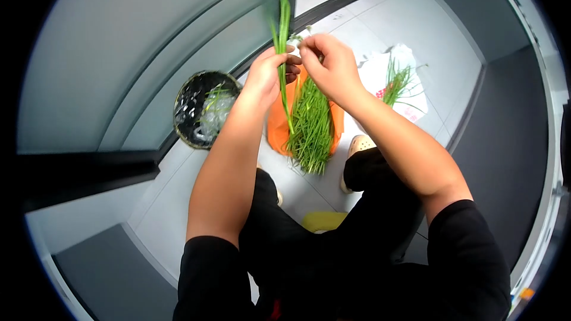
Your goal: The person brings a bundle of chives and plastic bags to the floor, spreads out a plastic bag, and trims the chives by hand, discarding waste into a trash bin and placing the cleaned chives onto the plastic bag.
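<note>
Long green stalks (283,30) stand upright in my left hand (269,71), whose fingers are wrapped round them. My right hand (333,68) is raised just to the right of them, thumb and fingertips pinched together; whatever is between them is too small to make out. Below both hands a large pile of green stalks (313,122) lies on an orange bag (277,125) on the floor. A smaller bunch of green stalks (395,83) rests on a white plastic bag (416,104) to the right.
A dark round bin (181,116) with clear plastic and green scraps stands at the left, beside a glass panel (148,53). My feet in light shoes (358,144) flank the pile. Dark grey cabinet fronts (505,131) line the right side.
</note>
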The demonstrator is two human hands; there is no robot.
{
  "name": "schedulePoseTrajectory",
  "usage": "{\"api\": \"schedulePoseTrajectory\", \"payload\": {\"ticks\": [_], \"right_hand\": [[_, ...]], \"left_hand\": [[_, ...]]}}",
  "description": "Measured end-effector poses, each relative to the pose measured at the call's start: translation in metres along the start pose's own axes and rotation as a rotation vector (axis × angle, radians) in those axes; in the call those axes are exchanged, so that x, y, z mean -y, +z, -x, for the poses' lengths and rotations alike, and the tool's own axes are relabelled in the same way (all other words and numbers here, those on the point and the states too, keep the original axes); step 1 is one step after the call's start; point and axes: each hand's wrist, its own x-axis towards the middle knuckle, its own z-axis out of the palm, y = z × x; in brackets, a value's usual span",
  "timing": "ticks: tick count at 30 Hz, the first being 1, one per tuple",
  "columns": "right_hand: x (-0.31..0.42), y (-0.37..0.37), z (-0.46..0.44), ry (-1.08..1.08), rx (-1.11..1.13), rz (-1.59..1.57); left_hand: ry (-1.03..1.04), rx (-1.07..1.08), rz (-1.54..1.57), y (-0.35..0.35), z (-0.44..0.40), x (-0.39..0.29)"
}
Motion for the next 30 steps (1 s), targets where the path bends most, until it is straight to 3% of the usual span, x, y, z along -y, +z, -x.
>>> {"api": "schedulePoseTrajectory", "payload": {"ticks": [2,3,6,8,11,13,14,16,18,22,28,30], "right_hand": [[-0.028,-0.005,0.017,0.404,0.261,-0.264],[-0.033,-0.014,0.024,0.509,0.342,-0.198],[-0.075,-0.008,0.045,0.646,0.332,-0.267],[-0.068,-0.023,0.043,0.724,0.469,-0.406],[-0.077,-0.032,0.044,0.822,0.482,-0.558],[-0.087,-0.047,0.038,0.735,0.537,-0.607],[-0.095,-0.055,0.035,0.8,0.547,-0.613],[-0.122,-0.075,0.032,0.884,0.529,-0.624],[-0.145,-0.103,0.034,0.876,0.397,-0.523],[-0.203,-0.142,0.063,0.948,0.131,-0.519],[-0.308,-0.144,0.134,1.213,-0.007,-0.635],[-0.34,-0.127,0.158,1.311,-0.04,-0.633]], "left_hand": [[-0.015,0.007,0.047,0.013,-0.001,0.004],[-0.025,0.023,0.035,0.017,-0.004,0.011],[0.029,0.005,-0.017,0.031,-0.019,0.04],[0.059,-0.007,-0.032,0.044,-0.024,0.052],[-0.031,0.054,-0.03,0.056,-0.035,0.064],[-0.045,0.104,-0.059,0.062,-0.049,0.083],[-0.043,0.104,-0.063,0.074,-0.056,0.088],[-0.091,0.14,-0.036,0.097,-0.073,0.097],[0.008,0.205,-0.147,0.125,-0.096,0.116],[-0.018,0.245,-0.316,0.179,-0.14,0.162],[-0.255,0.304,-0.47,0.187,-0.173,0.246],[-0.39,0.184,-0.721,0.178,-0.175,0.276]]}}
